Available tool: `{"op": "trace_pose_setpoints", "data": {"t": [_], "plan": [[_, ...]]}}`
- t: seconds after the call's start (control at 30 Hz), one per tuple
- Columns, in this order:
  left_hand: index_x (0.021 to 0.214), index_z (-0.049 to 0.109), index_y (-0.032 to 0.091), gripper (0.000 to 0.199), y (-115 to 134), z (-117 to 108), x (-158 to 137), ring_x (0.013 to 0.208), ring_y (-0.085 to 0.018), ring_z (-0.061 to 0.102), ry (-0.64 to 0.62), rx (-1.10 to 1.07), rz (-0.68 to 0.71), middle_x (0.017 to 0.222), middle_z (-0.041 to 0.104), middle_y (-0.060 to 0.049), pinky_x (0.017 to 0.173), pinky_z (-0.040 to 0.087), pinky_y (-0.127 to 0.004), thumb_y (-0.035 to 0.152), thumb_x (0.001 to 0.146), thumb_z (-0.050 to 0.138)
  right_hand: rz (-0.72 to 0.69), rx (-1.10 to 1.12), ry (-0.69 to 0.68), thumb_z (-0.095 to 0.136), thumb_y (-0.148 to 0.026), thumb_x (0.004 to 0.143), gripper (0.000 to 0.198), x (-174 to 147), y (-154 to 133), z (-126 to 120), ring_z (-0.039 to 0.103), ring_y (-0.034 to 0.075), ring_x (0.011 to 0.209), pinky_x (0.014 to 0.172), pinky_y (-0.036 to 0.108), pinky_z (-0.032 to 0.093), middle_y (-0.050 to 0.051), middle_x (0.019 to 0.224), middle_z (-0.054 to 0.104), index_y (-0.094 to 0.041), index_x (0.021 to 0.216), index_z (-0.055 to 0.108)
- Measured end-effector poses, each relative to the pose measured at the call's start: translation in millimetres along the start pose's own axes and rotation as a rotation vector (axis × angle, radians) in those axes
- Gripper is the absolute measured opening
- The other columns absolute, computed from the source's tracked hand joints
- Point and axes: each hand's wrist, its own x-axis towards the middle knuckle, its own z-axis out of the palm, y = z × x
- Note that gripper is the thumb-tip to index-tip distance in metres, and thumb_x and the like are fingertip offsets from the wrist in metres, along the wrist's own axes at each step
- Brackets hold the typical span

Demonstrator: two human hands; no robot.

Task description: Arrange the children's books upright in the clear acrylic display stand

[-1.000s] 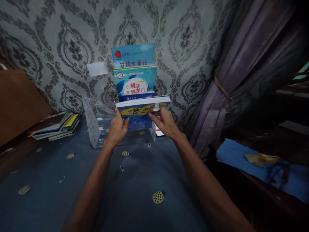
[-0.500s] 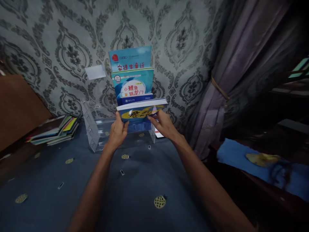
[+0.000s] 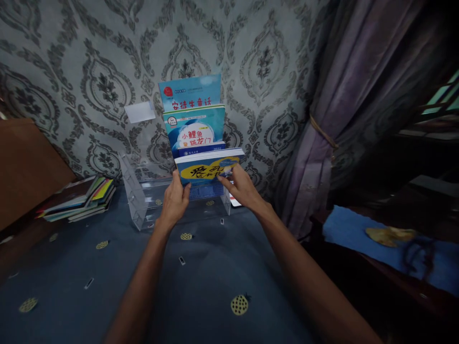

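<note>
From here I see my left hand (image 3: 175, 198) and right hand (image 3: 242, 187) pinching a blue book (image 3: 206, 168) (lettered black on yellow)

Left grip (image 3: 174, 198) raised, its fingers (image 3: 175, 181) directed upward and its thumb (image 3: 186, 191) standing to their right, set in a pinch. Right grip (image 3: 243, 187) likewise pinched, to the right of the left grip and slightly higher in view, its thumb pointing left. Left forearm (image 3: 143, 272) descends from below its grip, leaning left; right forearm (image 3: 304, 263) descends rightward from its grip. Forearms bare, uncrossed.
</note>
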Motion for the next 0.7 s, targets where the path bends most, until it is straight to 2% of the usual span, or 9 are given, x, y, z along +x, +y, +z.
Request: {"op": "trace_pose_setpoints", "data": {"t": [0.13,0.37,0.53,0.7], "plan": [[0.127,0.05,0.02,0.033,3.5,-3.2,1.2,0.105,-0.029,0.064,0.058,0.092,-0.005,0.112,0.062,-0.012,0.091,0.056,-0.048,0.026,0.095,0.058,0.03,-0.045,0.039,0.051,-0.056,0.098,0.038,1.1,-1.6,1.2,0.062,0.029,0.105,0.085,0.047,0.059,0.013,0.117,0.06,-0.024,0.119,0.055],[0.13,0.047,0.018,0.038,-0.7,1.4,0.9,0.09,-0.026,0.065,0.084,0.094,-0.043,0.1,0.064,-0.009,0.086,0.056,-0.047,0.032,0.097,0.057,0.051,-0.088,0.073,0.052,-0.053,0.098,0.036,0.5,-0.3,5.5,0.063,0.032,0.1,0.084,0.05,0.058,0.013,0.109,0.064,-0.025,0.119,0.056],[0.127,0.049,0.02,0.032,-5.0,9.4,-2.5,0.095,-0.026,0.065,0.13,0.115,-0.01,0.103,0.064,-0.009,0.088,0.056,-0.043,0.031,0.098,0.055,0.031,-0.124,0.093,0.047,-0.054,0.099,0.036,-1.1,2.0,11.1,0.063,0.032,0.103,0.086,0.052,0.057,0.014,0.111,0.066,-0.024,0.12,0.054],[0.131,0.047,0.02,0.036,-8.6,13.8,-4.0,0.1,-0.028,0.065,0.134,0.107,-0.009,0.104,0.064,-0.01,0.092,0.054,-0.045,0.029,0.097,0.054,0.052,-0.142,0.123,0.049,-0.05,0.099,0.033,-2.6,4.2,17.4,0.062,0.033,0.106,0.09,0.055,0.055,0.014,0.114,0.065,-0.024,0.12,0.052]]}}
